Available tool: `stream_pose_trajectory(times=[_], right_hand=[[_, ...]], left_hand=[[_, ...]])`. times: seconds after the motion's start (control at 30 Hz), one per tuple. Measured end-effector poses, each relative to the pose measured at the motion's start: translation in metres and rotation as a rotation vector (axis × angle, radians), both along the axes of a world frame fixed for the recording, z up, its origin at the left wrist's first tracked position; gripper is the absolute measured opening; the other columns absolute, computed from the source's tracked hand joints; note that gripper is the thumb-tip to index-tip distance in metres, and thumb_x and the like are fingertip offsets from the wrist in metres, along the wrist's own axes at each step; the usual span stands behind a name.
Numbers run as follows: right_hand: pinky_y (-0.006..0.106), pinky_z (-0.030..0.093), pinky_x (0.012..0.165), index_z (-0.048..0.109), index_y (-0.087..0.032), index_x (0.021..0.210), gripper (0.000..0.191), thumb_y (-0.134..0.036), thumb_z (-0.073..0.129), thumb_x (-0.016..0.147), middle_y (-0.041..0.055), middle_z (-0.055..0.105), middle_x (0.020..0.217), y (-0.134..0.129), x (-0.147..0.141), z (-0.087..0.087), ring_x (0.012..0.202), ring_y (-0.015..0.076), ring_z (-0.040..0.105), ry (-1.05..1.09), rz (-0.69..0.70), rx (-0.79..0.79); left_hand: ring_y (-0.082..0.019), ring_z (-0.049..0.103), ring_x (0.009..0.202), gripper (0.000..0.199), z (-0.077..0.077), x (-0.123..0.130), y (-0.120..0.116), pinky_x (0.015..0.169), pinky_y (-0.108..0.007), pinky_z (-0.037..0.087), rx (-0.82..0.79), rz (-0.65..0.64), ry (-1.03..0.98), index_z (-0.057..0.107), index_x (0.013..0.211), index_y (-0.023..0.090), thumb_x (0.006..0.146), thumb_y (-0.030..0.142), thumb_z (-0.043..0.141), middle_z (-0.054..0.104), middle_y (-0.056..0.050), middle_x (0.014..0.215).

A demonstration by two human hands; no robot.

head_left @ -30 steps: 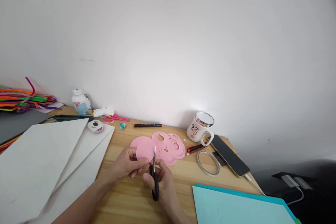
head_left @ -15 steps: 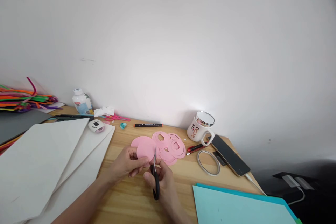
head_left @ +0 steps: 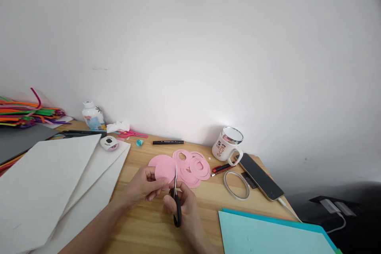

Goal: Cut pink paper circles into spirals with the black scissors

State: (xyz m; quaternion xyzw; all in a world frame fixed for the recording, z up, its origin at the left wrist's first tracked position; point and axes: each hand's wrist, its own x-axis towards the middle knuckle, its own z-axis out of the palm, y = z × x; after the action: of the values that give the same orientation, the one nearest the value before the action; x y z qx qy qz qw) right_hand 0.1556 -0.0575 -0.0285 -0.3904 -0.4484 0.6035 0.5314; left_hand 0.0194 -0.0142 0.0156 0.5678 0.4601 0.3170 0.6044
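Observation:
My left hand point(head_left: 152, 183) is closed, pinching a round pink paper point(head_left: 166, 167) at its lower edge between thumb and fingers. In my right hand point(head_left: 185, 202) is a pair of black-handled scissors point(head_left: 176, 206), its blades pointing away from me along the paper's right edge. The blades look nearly closed; whether they bite into the paper I cannot tell. Just beyond and to the right, several pink paper rings point(head_left: 190, 162) lie overlapping on the wooden table point(head_left: 143, 230). Part of the held paper is hidden behind my left thumb and fingers.
White boards point(head_left: 59, 182) cover the left side. Along the wall are a white bottle point(head_left: 93, 116), pink scissors point(head_left: 131, 133) and a black marker point(head_left: 168, 142). To the right are a mug point(head_left: 224, 149), tape roll point(head_left: 225, 185), phone point(head_left: 258, 176) and blue sheets point(head_left: 268, 232).
Almost nothing differs. Both hands, the scissors and the pink paper stay practically in place.

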Motion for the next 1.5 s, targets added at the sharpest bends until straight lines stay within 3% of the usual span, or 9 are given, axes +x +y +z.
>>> stream_pose_trajectory(times=[0.43, 0.7, 0.87, 1.03, 1.17, 1.5], right_hand=[[0.017, 0.027, 0.038, 0.056, -0.015, 0.08, 0.042, -0.049, 0.071, 0.061, -0.0083, 0.043, 0.045, -0.0006, 0.0012, 0.0012, 0.038, 0.006, 0.035, 0.009, -0.006, -0.025], [0.017, 0.025, 0.036, 0.052, -0.016, 0.076, 0.044, -0.052, 0.071, 0.059, -0.0072, 0.047, 0.044, -0.0021, -0.0006, 0.0009, 0.037, 0.0061, 0.037, 0.003, -0.007, -0.056], [0.018, 0.024, 0.04, 0.055, -0.015, 0.08, 0.041, -0.047, 0.072, 0.061, -0.0084, 0.043, 0.046, -0.0021, -0.0002, 0.0038, 0.04, 0.0058, 0.032, 0.0, -0.006, -0.028], [0.019, 0.025, 0.046, 0.052, -0.016, 0.077, 0.039, -0.041, 0.076, 0.059, -0.0051, 0.05, 0.056, -0.0003, 0.0017, 0.0077, 0.048, 0.0069, 0.035, 0.048, -0.019, 0.016], [0.019, 0.022, 0.044, 0.052, -0.016, 0.078, 0.038, -0.039, 0.076, 0.06, -0.0076, 0.045, 0.053, 0.0001, 0.0029, 0.0063, 0.046, 0.0061, 0.03, 0.042, -0.007, 0.016], [0.019, 0.023, 0.041, 0.053, -0.015, 0.076, 0.035, -0.044, 0.071, 0.063, -0.0062, 0.047, 0.049, 0.0003, 0.0027, 0.0054, 0.042, 0.0064, 0.029, -0.007, -0.013, 0.006]], left_hand=[[-0.004, 0.036, 0.029, 0.034, 0.0017, -0.0033, 0.0022, 0.031, -0.016, 0.022, 0.007, 0.038, -0.009, 0.049, 0.053, 0.014, 0.064, 0.043, 0.064, 0.047, 0.005, 0.038], [-0.005, 0.041, 0.028, 0.033, -0.0034, -0.0013, 0.0021, 0.028, -0.016, 0.024, -0.036, 0.019, -0.134, 0.051, 0.059, 0.014, 0.066, 0.044, 0.065, 0.055, 0.003, 0.046], [-0.003, 0.037, 0.027, 0.035, -0.0026, -0.0014, 0.0022, 0.028, -0.016, 0.021, -0.034, 0.048, -0.042, 0.052, 0.053, 0.013, 0.063, 0.043, 0.066, 0.053, 0.003, 0.042], [-0.003, 0.036, 0.028, 0.035, 0.0023, -0.0005, 0.0011, 0.029, -0.016, 0.021, -0.029, 0.032, 0.002, 0.05, 0.051, 0.014, 0.062, 0.043, 0.065, 0.05, 0.004, 0.041], [-0.003, 0.035, 0.028, 0.034, 0.0028, -0.0005, 0.0017, 0.03, -0.017, 0.021, -0.015, 0.039, 0.0, 0.052, 0.054, 0.014, 0.063, 0.044, 0.063, 0.051, 0.004, 0.042], [-0.004, 0.035, 0.029, 0.037, 0.0025, -0.0017, 0.0022, 0.031, -0.017, 0.02, 0.023, 0.047, -0.005, 0.047, 0.051, 0.015, 0.065, 0.045, 0.063, 0.049, 0.005, 0.041]])
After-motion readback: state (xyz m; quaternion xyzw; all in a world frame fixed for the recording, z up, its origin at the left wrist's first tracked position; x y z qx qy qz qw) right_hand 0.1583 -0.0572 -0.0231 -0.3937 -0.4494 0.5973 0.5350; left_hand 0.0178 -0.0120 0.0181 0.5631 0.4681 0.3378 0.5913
